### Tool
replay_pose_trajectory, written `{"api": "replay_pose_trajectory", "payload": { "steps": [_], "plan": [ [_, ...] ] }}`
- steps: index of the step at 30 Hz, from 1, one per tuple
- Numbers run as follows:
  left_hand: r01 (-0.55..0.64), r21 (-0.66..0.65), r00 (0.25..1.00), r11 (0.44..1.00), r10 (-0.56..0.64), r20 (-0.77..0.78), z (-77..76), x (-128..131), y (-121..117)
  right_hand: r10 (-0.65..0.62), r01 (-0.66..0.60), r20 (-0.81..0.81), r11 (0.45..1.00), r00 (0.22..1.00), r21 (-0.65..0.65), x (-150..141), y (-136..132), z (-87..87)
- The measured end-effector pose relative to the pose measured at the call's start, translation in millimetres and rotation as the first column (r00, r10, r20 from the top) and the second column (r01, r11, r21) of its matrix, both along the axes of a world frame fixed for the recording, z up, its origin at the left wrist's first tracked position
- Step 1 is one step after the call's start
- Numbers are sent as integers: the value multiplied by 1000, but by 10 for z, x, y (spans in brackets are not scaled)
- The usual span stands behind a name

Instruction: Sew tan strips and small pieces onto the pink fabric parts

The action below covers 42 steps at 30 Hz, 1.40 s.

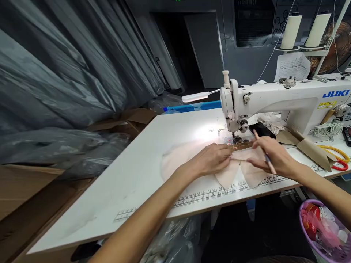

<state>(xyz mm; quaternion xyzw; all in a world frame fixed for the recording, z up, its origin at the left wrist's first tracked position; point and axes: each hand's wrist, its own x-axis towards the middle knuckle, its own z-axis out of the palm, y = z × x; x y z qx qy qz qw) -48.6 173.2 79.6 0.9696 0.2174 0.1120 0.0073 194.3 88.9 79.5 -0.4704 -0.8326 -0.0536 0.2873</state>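
Observation:
Pale pink fabric (pixel 178 160) lies on the white table in front of the sewing machine (pixel 263 98). Its near edge splits into two rounded flaps, and a thin fold runs between my hands. My left hand (pixel 212 159) presses on the fabric with its fingers closed at the fold. In my right hand (pixel 276 155) is a slim pen-like stick (pixel 267 157), slanting between the fingers, while the thumb touches the fold's right end. A brown strip (pixel 241 146) with small markings lies just beyond my fingers, beside the needle and presser foot (pixel 234 138).
Right of the machine's needle lie a dark phone (pixel 261 129), folded cardboard (pixel 309 148) and scissors with yellow and red handles (pixel 341 157). A ruler scale (pixel 203 196) runs along the table's front edge. A purple basket (pixel 304 223) stands below right; cardboard boxes (pixel 30 182) stand left.

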Motion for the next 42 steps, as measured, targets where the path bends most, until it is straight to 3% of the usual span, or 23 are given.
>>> {"api": "replay_pose_trajectory", "payload": {
  "steps": [4,7,9,12,15,18,22,26,29,32,34,37,39,42],
  "plan": [
    [-48,-6,999,999,48,25,54,21,-14,66,-33,107,958,992,-285,-251,276,34],
    [-94,-95,986,991,106,126,31,-1,-7,20,40,159,930,987,-366,-204,361,48],
    [-78,-183,963,980,122,239,7,-20,-1,4,33,92,917,996,-398,-110,369,67],
    [-89,-307,906,948,205,371,10,-60,-30,42,-112,-169,898,985,-425,9,334,115],
    [-115,-454,867,883,313,389,71,-148,-142,53,-232,-389,873,920,-430,15,278,156],
    [-132,-613,842,779,415,346,130,-313,-344,56,-320,-498,827,865,-463,-98,221,142],
    [-199,-746,788,635,556,264,125,-605,-667,111,-407,-511,754,853,-515,-355,153,68],
    [-289,-774,748,563,637,184,111,-875,-837,195,-444,-470,739,861,-507,-632,175,65],
    [-303,-763,709,571,670,220,169,-1039,-712,184,-429,-479,769,858,-473,-844,348,117],
    [-312,-737,668,599,690,278,241,-1181,-366,74,-383,-536,782,841,-492,-1066,658,135],
    [-393,-675,654,625,706,273,251,-1259,-92,-16,-278,-509,823,861,-496,-1195,886,103],
    [-593,-460,664,661,725,186,176,-1346,218,-80,-72,-357,918,931,-391,-1303,1136,7],
    [-621,-341,711,706,690,133,78,-1386,297,-36,-43,-268,958,963,-283,-1293,1177,-54],
    [-582,-207,785,786,610,107,-70,-1418,245,123,-149,-209,982,970,-115,-1172,1034,-92]
  ]
}}
